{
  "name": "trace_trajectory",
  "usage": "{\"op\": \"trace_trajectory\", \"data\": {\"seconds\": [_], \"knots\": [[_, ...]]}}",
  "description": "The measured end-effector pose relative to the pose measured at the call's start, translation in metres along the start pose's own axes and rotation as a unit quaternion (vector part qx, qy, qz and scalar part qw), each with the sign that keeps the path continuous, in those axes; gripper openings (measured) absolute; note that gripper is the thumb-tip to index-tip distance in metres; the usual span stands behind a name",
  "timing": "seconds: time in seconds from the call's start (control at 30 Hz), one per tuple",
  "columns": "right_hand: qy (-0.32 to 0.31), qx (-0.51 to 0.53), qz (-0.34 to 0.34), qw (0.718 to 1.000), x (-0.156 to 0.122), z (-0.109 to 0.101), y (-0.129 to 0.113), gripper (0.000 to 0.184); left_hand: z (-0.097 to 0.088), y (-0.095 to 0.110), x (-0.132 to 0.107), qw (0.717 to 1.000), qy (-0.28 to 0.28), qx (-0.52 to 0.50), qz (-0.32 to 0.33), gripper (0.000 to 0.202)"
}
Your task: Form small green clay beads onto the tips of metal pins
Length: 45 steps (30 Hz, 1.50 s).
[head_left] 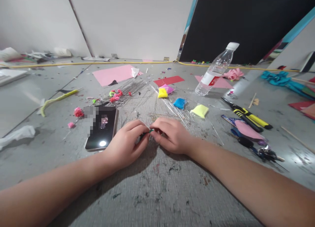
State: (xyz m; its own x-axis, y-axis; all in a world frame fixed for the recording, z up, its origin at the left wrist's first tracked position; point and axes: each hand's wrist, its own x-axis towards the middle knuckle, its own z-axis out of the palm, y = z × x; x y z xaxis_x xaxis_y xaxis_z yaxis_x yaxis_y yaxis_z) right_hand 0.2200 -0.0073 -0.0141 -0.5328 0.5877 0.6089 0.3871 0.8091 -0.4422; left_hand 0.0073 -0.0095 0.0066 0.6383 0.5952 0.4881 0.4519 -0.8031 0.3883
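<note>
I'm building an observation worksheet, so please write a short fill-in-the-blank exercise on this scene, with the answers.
1. The phone lies beside the person's ____ hand.
2. The right hand pinches a small piece coloured ____.
3. The bottle has a cap coloured ____.
4. The tool beyond the right forearm is coloured black and ____.

Missing words: left; green; white; yellow.

White panels (pixel 133 23), black panel (pixel 241 23), grey surface (pixel 172 197)

Before and left of the clear plastic bottle (pixel 213 76): the small green piece (pixel 151 130), between left hand (pixel 128 141) and right hand (pixel 173 135), and the black rectangular phone (pixel 106 130). Before and right: the black-and-yellow long tool (pixel 246 117).
</note>
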Motion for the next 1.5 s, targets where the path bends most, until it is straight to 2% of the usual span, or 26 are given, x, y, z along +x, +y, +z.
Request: {"op": "trace_trajectory", "data": {"seconds": [0.3, 0.83, 1.03, 1.23, 1.4, 1.5], "knots": [[-0.032, -0.013, -0.026, 0.999, 0.0013, -0.0002, 0.0002, 0.020, 0.0010, -0.0008, -0.0020, 1.000, -0.022, -0.007, 0.004, 0.013], [-0.042, -0.022, -0.032, 0.998, 0.0005, 0.0014, 0.0012, 0.031, 0.0012, -0.0023, -0.0025, 0.998, -0.012, -0.057, -0.030, 0.009], [-0.016, -0.015, -0.021, 1.000, -0.0004, 0.0023, 0.0024, 0.024, 0.0015, -0.0026, -0.0034, 0.998, -0.009, -0.059, -0.029, 0.010], [-0.036, -0.010, -0.026, 0.999, -0.0004, 0.0029, 0.0021, 0.021, 0.0022, -0.0035, -0.0030, 0.997, -0.011, -0.064, -0.048, 0.009], [-0.001, -0.001, 0.000, 1.000, 0.0005, 0.0049, 0.0014, 0.019, 0.0018, -0.0044, -0.0013, 0.997, 0.001, -0.063, -0.052, 0.012], [0.080, 0.019, 0.094, 0.992, 0.0003, 0.0041, 0.0063, 0.019, 0.0016, -0.0044, -0.0012, 0.996, 0.016, -0.064, -0.056, 0.012]]}}
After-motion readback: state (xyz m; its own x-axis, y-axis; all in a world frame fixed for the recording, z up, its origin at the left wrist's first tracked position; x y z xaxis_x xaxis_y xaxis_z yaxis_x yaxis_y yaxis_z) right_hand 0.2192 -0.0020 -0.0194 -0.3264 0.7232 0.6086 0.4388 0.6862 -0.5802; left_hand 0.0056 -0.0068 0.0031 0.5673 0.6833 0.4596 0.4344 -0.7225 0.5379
